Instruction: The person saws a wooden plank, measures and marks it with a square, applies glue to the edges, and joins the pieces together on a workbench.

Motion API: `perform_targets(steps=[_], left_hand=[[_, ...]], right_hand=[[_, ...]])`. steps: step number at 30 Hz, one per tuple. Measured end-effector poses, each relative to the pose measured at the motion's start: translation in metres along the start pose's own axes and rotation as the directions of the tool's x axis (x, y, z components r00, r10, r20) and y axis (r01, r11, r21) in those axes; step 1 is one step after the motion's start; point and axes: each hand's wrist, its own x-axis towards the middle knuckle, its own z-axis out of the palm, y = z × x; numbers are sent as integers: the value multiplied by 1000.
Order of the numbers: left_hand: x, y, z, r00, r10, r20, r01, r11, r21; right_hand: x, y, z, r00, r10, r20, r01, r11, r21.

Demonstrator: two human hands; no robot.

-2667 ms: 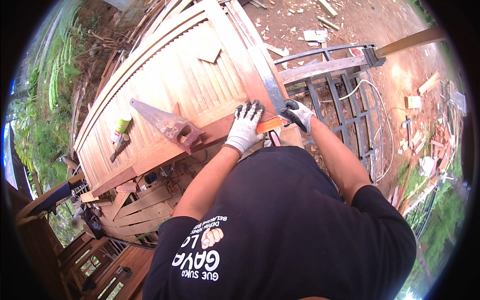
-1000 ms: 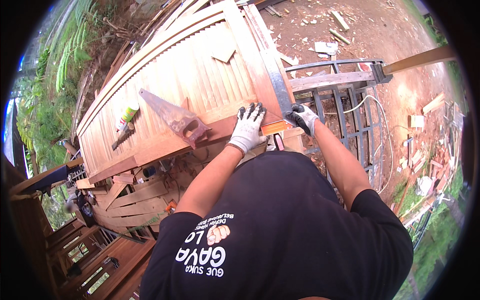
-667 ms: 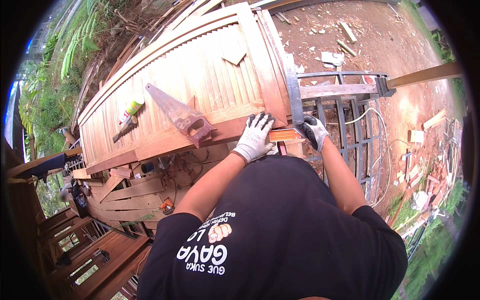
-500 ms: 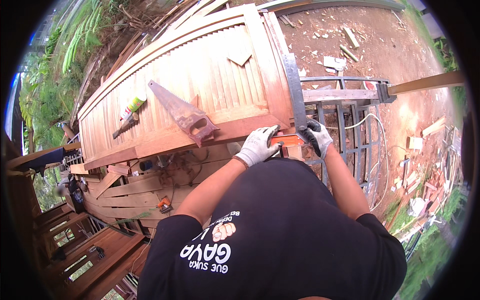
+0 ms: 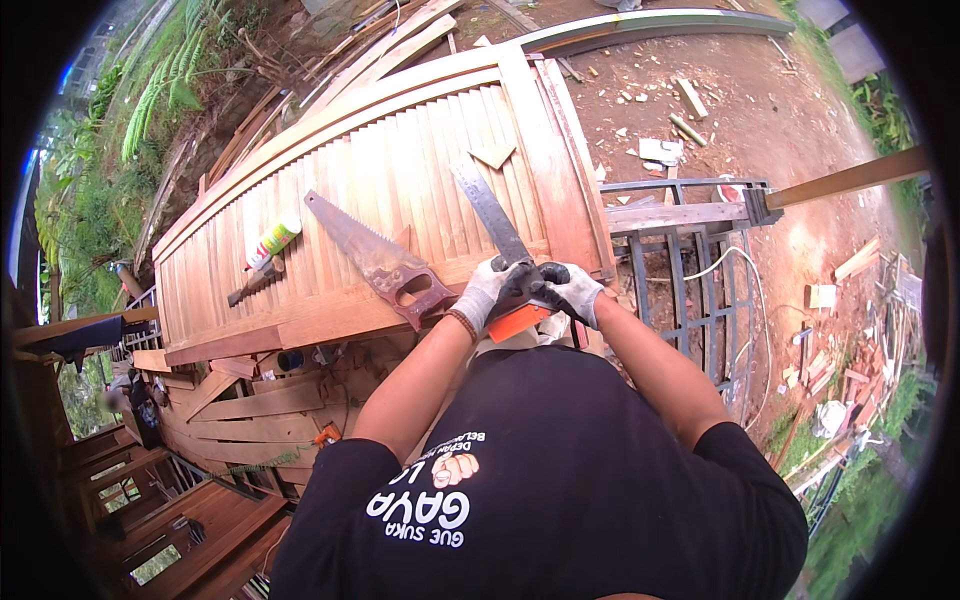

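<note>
A try square (image 5: 492, 217) with a long dark metal blade and an orange stock is held between both hands, close to my body at the near edge of a louvered wooden panel (image 5: 560, 190). My left hand (image 5: 487, 287), in a pale glove with dark fingertips, is closed on the square near the corner of blade and stock. From the other side my right hand (image 5: 575, 292), gloved alike, grips the same corner. The blade points away and to the left over the slats. Left of my hands, a handsaw (image 5: 372, 255) with a reddish-brown handle lies on the panel.
A white and green bottle (image 5: 273, 243) and a dark-bladed tool (image 5: 258, 282) lie on the panel's left part. A small wood offcut (image 5: 493, 157) rests near its far right. Right of it stands a metal frame (image 5: 678, 275), with a pale hose (image 5: 757, 300) beside it.
The square has come off the panel's right edge and swung left, its blade now over the slats. Both hands moved left and nearer each other, still gripping it.
</note>
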Motion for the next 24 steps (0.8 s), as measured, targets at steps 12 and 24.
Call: perform_targets(steps=[12,24], left_hand=[[79,-30,-44,939,-337,-73,213,733,-645],[107,-6,-52,919,-380,104,372,751,-546]], right_hand=[[-16,28,-30,772,-132,-622,-44,965,-260],[-78,80,-18,516,53,-855,-126,992,-15]])
